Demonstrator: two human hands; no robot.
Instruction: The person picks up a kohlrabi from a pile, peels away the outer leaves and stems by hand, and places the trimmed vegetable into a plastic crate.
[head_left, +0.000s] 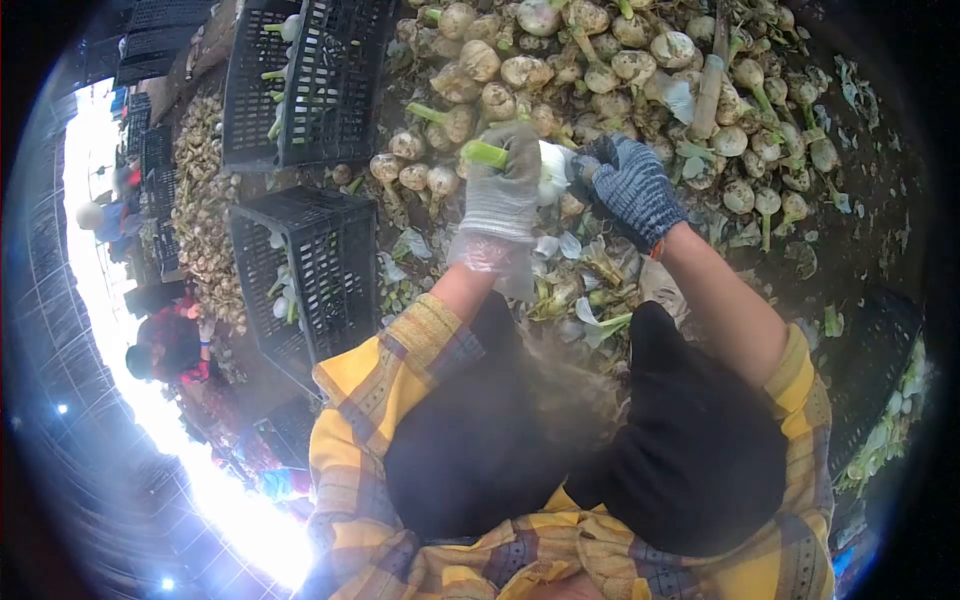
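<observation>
Left hand in off-white knit glove (508, 185) curled round green-stemmed, round white onion (553, 175). Right hand in grey-blue knit glove (632, 190) bent against onion; its grip unclear. Onion between hands, near heap of soil-stained onions (633, 68).

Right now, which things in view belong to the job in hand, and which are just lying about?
Likely job items:
white bulb, in the left hand, right hand at its end
dirtier bulbs, heaped ahead
black crates, pale bulbs inside

Likely just lying about:
scattered skins
stick-like piece among the bulbs
</observation>
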